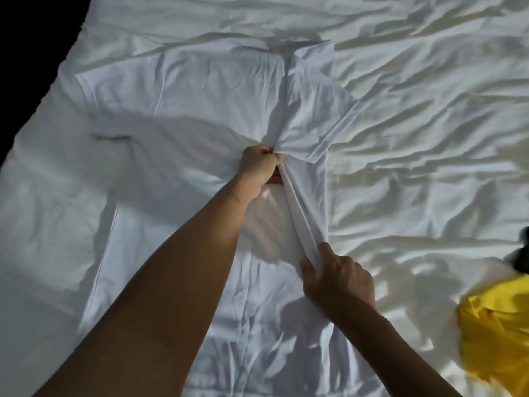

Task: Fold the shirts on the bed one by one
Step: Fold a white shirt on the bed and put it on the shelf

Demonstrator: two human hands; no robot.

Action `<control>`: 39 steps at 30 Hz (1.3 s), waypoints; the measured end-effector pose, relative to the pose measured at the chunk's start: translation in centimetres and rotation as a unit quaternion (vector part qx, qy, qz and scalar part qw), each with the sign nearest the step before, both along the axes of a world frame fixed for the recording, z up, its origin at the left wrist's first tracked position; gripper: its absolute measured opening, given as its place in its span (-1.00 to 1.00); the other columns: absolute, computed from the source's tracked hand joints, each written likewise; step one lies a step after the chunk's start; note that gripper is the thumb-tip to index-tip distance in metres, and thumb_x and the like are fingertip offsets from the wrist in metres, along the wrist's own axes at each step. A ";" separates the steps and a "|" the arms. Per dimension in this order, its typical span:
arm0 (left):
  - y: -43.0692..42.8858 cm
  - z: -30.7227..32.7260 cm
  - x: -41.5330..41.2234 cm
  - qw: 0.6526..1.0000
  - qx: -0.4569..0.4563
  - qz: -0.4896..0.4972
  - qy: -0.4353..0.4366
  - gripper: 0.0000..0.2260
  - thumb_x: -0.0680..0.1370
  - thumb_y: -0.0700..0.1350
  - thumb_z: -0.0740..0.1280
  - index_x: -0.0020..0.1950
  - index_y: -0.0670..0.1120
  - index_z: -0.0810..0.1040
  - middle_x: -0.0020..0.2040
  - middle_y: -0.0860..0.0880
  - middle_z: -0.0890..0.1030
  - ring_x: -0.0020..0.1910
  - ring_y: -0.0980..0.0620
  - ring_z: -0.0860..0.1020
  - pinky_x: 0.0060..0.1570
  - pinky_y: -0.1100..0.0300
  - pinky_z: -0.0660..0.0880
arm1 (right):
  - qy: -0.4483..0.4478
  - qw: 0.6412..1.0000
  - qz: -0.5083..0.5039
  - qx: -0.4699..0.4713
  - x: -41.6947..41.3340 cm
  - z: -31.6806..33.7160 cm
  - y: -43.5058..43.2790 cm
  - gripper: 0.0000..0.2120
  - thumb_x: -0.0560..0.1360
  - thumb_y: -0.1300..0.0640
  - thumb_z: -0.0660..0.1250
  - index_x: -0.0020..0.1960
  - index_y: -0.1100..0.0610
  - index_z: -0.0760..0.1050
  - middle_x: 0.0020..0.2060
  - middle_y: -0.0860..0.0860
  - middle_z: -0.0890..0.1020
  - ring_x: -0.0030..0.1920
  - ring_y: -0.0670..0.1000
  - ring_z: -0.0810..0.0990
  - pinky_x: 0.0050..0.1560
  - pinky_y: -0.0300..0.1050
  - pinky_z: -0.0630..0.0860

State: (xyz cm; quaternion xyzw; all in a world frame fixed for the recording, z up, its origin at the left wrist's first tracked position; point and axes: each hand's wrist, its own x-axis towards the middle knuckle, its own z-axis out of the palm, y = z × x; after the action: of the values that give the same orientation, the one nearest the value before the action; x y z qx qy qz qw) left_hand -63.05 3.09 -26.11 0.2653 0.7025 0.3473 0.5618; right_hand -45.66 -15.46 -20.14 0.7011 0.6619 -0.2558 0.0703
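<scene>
1. The white short-sleeved cotton shirt (200, 110) lies flat in the centre of the frame. Its collar (300, 50) points to the top edge and its hem comes toward the bottom edge.
2. The right side of the shirt is folded in over the body. Its sleeve (317, 124) lies on top of the chest, a little right of centre.
3. My left hand (259, 167) is in the middle of the frame. Its fingers are clenched around a bunch of the shirt fabric, just below the folded sleeve.
4. My right hand (339, 277) is lower and to the right. Thumb and fingers pinch the long folded edge of the same shirt.
5. Between my two hands the folded edge runs as a tight, slightly lifted ridge.
6. The other sleeve (94, 90) is spread out flat in the upper left of the frame.
7. Under the shirt is the wrinkled white bed sheet (429, 138), which fills nearly the whole frame.
8. A crumpled bright yellow garment (498, 333) lies on the sheet in the lower right corner, well apart from the white shirt.
9. At the right edge, above the yellow garment, there is a blurred dark object (522, 253); I cannot tell what it is.
</scene>
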 end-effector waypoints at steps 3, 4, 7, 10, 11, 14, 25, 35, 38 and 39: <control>-2.0 1.0 0.3 0.998 -0.005 0.024 -0.058 -0.83 0.55 -0.25 0.46 0.12 -0.29 0.67 0.01 -0.30 0.72 0.00 -0.28 0.72 -0.02 -0.16 0.70 | -0.025 1.000 0.010 -0.016 0.1 1.7 -2.2 -0.68 0.62 -0.22 0.14 0.21 -0.02 0.37 -0.06 0.07 0.66 -0.04 0.21 0.66 -0.14 -0.03 0.37; -3.4 1.6 0.5 0.997 -0.012 0.022 -0.071 -0.81 0.54 -0.22 0.48 0.12 -0.27 0.68 0.02 -0.28 0.73 0.01 -0.26 0.72 0.03 -0.17 0.69 | -0.031 0.999 0.013 -0.021 0.0 2.3 -2.9 -0.69 0.61 -0.20 0.15 0.19 -0.01 0.36 -0.07 0.07 0.65 -0.05 0.21 0.66 -0.15 -0.04 0.37; -8.9 3.5 1.0 0.995 -0.047 -0.031 -0.085 -0.83 0.54 -0.15 0.48 0.05 -0.24 0.69 -0.11 -0.23 0.74 -0.13 -0.19 0.74 -0.08 -0.08 0.71 | -0.041 0.999 0.012 -0.033 -0.9 4.2 -5.0 -0.77 0.61 -0.13 0.17 0.13 0.00 0.34 -0.14 0.04 0.60 -0.17 0.18 0.59 -0.19 -0.06 0.36; -15.2 5.1 0.9 0.986 -0.115 -0.094 -0.080 -0.73 0.55 -0.05 0.49 0.01 -0.28 0.68 -0.16 -0.27 0.73 -0.23 -0.22 0.73 -0.19 -0.07 0.70 | -0.006 0.998 -0.013 -0.058 -3.2 5.5 -7.2 -0.85 0.62 -0.01 0.19 0.04 0.00 0.23 -0.22 -0.01 0.49 -0.25 0.11 0.46 -0.19 -0.07 0.37; -16.9 5.3 0.7 0.981 -0.138 -0.101 -0.086 -0.69 0.54 -0.02 0.50 0.01 -0.30 0.69 -0.16 -0.28 0.73 -0.23 -0.24 0.72 -0.22 -0.07 0.69 | 0.009 0.997 -0.024 -0.074 -4.1 5.8 -7.8 -0.86 0.61 0.02 0.19 0.04 0.00 0.22 -0.21 -0.01 0.47 -0.21 0.12 0.49 -0.17 -0.07 0.36; -21.2 5.0 0.0 0.976 -0.182 -0.085 -0.086 -0.56 0.46 0.08 0.54 -0.02 -0.34 0.69 -0.24 -0.23 0.69 -0.32 -0.18 0.67 -0.31 0.04 0.61 | 0.066 0.989 -0.046 -0.120 -6.5 6.3 -9.6 -0.88 0.61 0.02 0.19 0.11 0.02 0.33 -0.01 0.06 0.58 0.03 0.20 0.61 -0.09 -0.05 0.38; -28.6 4.2 -1.2 0.982 -0.097 -0.133 0.094 -0.64 0.60 -0.05 0.36 -0.34 -0.22 0.59 -0.45 -0.10 0.59 -0.39 -0.05 0.56 -0.27 0.09 0.43 | 0.045 0.991 -0.031 0.125 -4.3 -0.6 -13.8 -0.54 0.65 0.04 0.13 0.51 0.16 0.37 0.47 0.20 0.41 0.47 0.25 0.36 0.38 0.19 0.40; -27.8 4.8 -3.5 0.964 -0.077 -0.152 0.206 -0.65 0.42 0.10 0.37 -0.33 -0.19 0.61 -0.39 -0.15 0.65 -0.29 -0.17 0.69 -0.17 0.01 0.65 | -0.045 0.992 0.094 0.065 -1.0 -3.5 -15.9 -0.20 0.55 -0.04 0.05 0.68 0.24 -0.13 0.67 0.19 -0.13 0.67 0.18 -0.19 0.60 0.37 -0.11; -23.1 6.3 -2.7 0.936 -0.014 -0.167 0.310 -0.49 0.52 0.25 0.31 -0.37 -0.17 0.51 -0.31 -0.14 0.63 -0.18 -0.22 0.62 -0.16 0.09 0.46 | -0.003 0.995 0.053 0.084 -2.6 -2.4 -13.8 -0.15 0.50 -0.06 0.01 0.67 0.25 -0.19 0.66 0.20 -0.22 0.65 0.16 -0.30 0.63 0.26 -0.21; -21.4 6.5 -2.1 0.930 -0.001 -0.180 0.320 -0.46 0.53 0.31 0.28 -0.34 -0.15 0.53 -0.28 -0.12 0.64 -0.18 -0.20 0.61 -0.15 0.08 0.45 | 0.003 0.995 0.050 0.087 -3.4 -2.3 -12.9 -0.18 0.55 -0.08 -0.03 0.67 0.23 -0.23 0.65 0.18 -0.27 0.64 0.15 -0.34 0.63 0.22 -0.24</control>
State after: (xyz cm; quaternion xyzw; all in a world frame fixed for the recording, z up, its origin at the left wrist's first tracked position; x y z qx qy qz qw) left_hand -65.17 -18.26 -19.63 0.4842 0.7854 0.1364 0.3607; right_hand -49.07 -28.36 -22.46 0.6696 0.7162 -0.1958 0.0197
